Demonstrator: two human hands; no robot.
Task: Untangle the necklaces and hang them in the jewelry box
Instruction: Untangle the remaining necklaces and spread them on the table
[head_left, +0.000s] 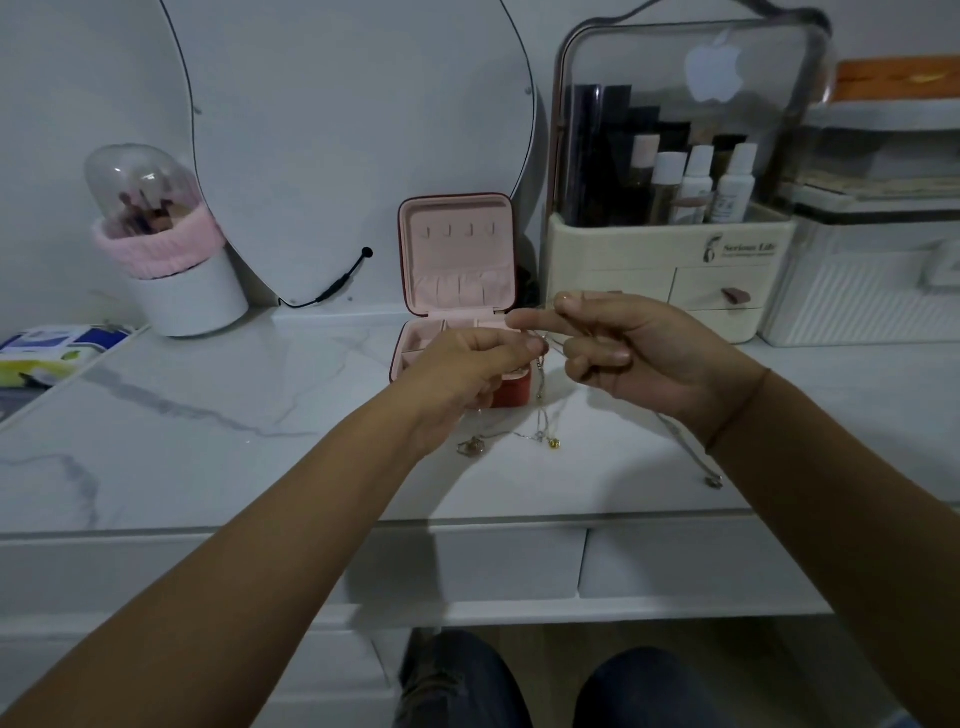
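Standing right next to this, and imo it's the bit where things go sideways. The left hand (467, 364) has its fingers curled and is pinching the tangled necklaces (540, 415) at the top of the bunch. The right hand (639, 358) has its index finger stuck out and the rest curled around a strand or two. The chains are too thin to say exactly which ones. The bunch is held up just in front of the open jewelry box (457, 249), which sits mid counter (208, 441) toward the back edge. The ends trail down onto the counter: a gold bead (554, 443) in the middle, and another chain end (716, 480) lying pretty near the front edge, under the right wrist. Biggest risk is pulling the hands apart w/o finding the knot first, which prob cinches it tighter or snaps a link. That end by the front edge could also slide off if a forearm drags it. The left hand is right against the box too, so a jerk might shove it back or tip the lid shut before anything reaches the hooks (458, 229), which all look bare atm.
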